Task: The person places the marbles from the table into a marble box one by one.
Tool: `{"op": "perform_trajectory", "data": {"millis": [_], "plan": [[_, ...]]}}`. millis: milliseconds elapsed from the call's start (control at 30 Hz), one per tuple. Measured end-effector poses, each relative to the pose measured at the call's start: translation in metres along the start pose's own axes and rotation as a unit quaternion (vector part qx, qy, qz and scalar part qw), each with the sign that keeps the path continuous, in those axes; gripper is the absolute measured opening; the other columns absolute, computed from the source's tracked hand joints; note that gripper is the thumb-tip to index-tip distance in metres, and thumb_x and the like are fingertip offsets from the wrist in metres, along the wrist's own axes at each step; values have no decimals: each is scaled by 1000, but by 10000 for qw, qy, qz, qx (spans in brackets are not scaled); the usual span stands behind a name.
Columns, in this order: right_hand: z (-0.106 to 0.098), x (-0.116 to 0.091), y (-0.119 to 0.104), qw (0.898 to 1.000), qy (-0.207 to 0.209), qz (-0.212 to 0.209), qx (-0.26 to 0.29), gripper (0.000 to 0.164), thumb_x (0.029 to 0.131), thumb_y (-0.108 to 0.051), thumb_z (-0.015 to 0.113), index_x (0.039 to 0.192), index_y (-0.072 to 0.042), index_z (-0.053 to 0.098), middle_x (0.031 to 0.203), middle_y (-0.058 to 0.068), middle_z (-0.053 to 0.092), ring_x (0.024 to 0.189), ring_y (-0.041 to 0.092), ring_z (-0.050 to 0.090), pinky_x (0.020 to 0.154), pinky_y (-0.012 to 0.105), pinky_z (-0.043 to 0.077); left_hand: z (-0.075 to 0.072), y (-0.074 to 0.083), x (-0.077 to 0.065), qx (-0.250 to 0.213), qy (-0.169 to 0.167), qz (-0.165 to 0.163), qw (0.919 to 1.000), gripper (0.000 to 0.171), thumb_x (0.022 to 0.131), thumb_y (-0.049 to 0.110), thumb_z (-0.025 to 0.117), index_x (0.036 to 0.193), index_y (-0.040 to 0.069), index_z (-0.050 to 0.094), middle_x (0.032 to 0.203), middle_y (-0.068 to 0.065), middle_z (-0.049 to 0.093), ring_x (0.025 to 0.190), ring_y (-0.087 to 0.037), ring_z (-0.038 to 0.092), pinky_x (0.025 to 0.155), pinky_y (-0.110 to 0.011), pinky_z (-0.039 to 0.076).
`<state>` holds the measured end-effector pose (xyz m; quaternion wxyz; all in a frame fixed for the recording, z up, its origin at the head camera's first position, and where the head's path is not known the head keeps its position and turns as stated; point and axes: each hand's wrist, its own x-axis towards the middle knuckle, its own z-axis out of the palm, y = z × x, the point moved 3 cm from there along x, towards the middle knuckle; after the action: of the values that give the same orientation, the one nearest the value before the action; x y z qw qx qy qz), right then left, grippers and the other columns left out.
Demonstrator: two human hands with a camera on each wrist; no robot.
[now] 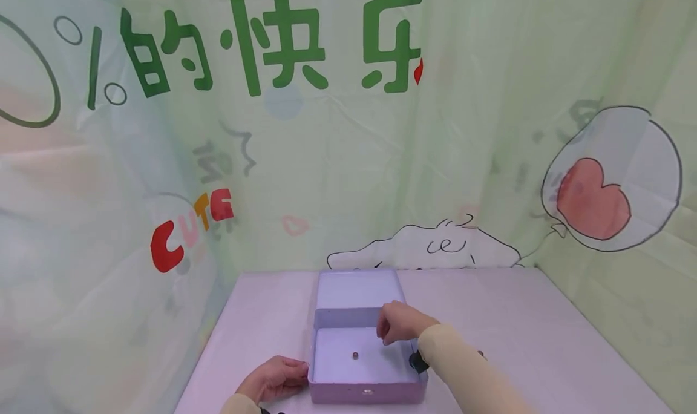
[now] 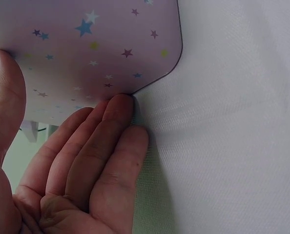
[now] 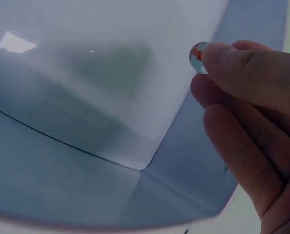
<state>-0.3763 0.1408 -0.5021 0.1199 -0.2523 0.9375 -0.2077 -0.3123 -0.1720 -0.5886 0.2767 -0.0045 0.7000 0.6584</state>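
Note:
A lilac metal box lies on the table with its lid folded back. Over the box's right half, my right hand pinches a clear glass marble with an orange-red swirl between thumb and fingers. A second marble sits on the box floor, left of that hand. My left hand rests at the box's left side, its fairly straight fingertips touching the star-printed outer wall. In the left wrist view its thumb lies along the same wall.
A small round brown thing, partly behind the right sleeve, lies on the pale table right of the box. Printed curtains hang behind and on both sides. A black wrist device sits under the right wrist.

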Motion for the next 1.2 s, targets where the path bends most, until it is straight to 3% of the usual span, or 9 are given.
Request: {"op": "perform_trajectory", "data": {"millis": [167,367,700,833,1000,1100,1200], "plan": [[17,6,-22,9927,-256,4,-1177,25,72,2,88,73,-18,72,67,-12,62,64,5,56,62,22,52,5,-3,0,-41,-72,-41,10000,30,99,10,66,120,-10,68,112,-21,76,98,-17,72,100,-47,58],[30,6,-38,9801,-330,-171,-1949,33,68,3,89,67,-22,69,64,-13,59,62,5,53,62,21,51,7,-9,2,-96,-88,-70,9999,29,99,10,66,120,-9,69,111,-21,76,96,-17,72,100,-49,57],[21,2,-42,9749,-133,-329,-2197,26,71,4,86,71,-17,72,64,-12,58,61,5,51,60,21,50,2,-6,2,68,37,-72,9999,31,98,11,68,122,-9,69,114,-23,75,99,-19,72,100,-51,57],[14,-1,-42,9815,-180,-328,-1878,24,71,5,86,74,-16,75,65,-11,61,63,4,53,62,20,51,0,-4,2,103,68,-118,9999,32,99,11,67,123,-10,68,116,-24,74,100,-20,72,100,-51,57],[-1,-2,-31,9987,-55,-278,-426,16,78,3,83,83,-11,78,75,-5,69,70,6,60,69,23,57,-2,-3,1,108,68,-91,9999,32,99,11,67,123,-10,68,116,-24,74,101,-20,72,100,-51,56],[-14,-8,-13,9970,257,-408,613,13,82,0,81,89,-11,79,84,2,76,76,9,66,73,27,60,-2,-2,0,129,47,-27,9999,32,99,11,66,123,-11,67,117,-24,74,102,-20,72,100,-51,56],[-30,-24,12,9866,715,-330,1431,14,86,-4,79,100,-7,79,97,12,78,85,15,71,78,33,63,-2,0,0,152,67,-33,9999,32,99,11,67,122,-11,68,115,-23,75,100,-19,72,99,-50,57]]}}
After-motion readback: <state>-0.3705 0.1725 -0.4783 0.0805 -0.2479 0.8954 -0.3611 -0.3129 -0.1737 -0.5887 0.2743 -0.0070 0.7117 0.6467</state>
